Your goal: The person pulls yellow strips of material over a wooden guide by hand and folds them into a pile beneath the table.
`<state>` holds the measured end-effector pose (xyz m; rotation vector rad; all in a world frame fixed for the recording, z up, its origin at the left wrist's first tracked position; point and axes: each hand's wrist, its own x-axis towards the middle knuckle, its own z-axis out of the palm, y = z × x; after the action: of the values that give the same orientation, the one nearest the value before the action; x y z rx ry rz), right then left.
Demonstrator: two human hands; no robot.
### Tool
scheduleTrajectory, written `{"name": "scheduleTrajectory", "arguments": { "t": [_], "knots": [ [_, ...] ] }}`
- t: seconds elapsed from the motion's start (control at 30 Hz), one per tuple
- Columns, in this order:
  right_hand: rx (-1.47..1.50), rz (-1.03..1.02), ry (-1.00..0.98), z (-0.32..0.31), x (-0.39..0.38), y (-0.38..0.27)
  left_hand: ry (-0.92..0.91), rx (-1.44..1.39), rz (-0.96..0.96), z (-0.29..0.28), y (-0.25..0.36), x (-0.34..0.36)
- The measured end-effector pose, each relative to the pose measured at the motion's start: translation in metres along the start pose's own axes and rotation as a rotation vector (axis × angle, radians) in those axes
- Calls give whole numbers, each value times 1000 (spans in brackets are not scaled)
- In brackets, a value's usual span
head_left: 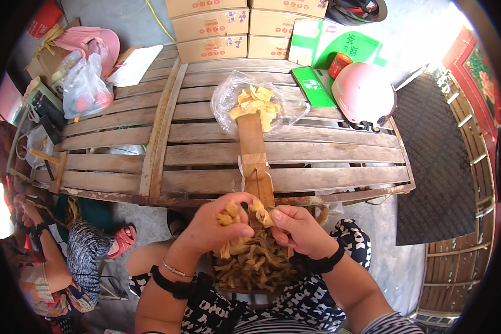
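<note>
Above my lap, my left hand (211, 222) is closed around several wrinkled yellow-brown strips that look like dried plant or vegetable pieces. One twisted strip (260, 213) stretches from it to my right hand (305, 230), whose thumb and fingers pinch the other end. A heap of darker brown strips (256, 266) lies in front of me below both hands, its holder mostly hidden. Beyond my hands a narrow wooden board (254, 153) extends onto the slatted table. At the board's far end, pale yellow strips (259, 106) lie on a clear plastic bag (225, 97).
The slatted wooden table (206, 153) has a metal front edge. Stacked cardboard boxes (209, 49) stand at the back. A pink helmet (364, 92), a red can (339, 65) and a green carton (314, 86) sit far right. Plastic bags (86, 92) lie left; another person's arm (53, 256) shows there.
</note>
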<state>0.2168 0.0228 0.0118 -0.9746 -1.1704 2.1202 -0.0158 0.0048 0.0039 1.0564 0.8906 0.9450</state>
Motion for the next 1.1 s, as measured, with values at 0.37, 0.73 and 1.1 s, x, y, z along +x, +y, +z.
{"name": "scheduleTrajectory", "arguments": {
  "t": [0.37, 0.73, 1.1],
  "knots": [
    [-115, 183, -47, 12, 0, -2, 127, 196, 49, 20, -7, -1],
    [-116, 78, 58, 3, 1, -18, 381, -254, -104, 20, -9, 6],
    [-607, -400, 361, -15, 29, 6, 397, -242, -88, 13, -32, 26]
  ]
}}
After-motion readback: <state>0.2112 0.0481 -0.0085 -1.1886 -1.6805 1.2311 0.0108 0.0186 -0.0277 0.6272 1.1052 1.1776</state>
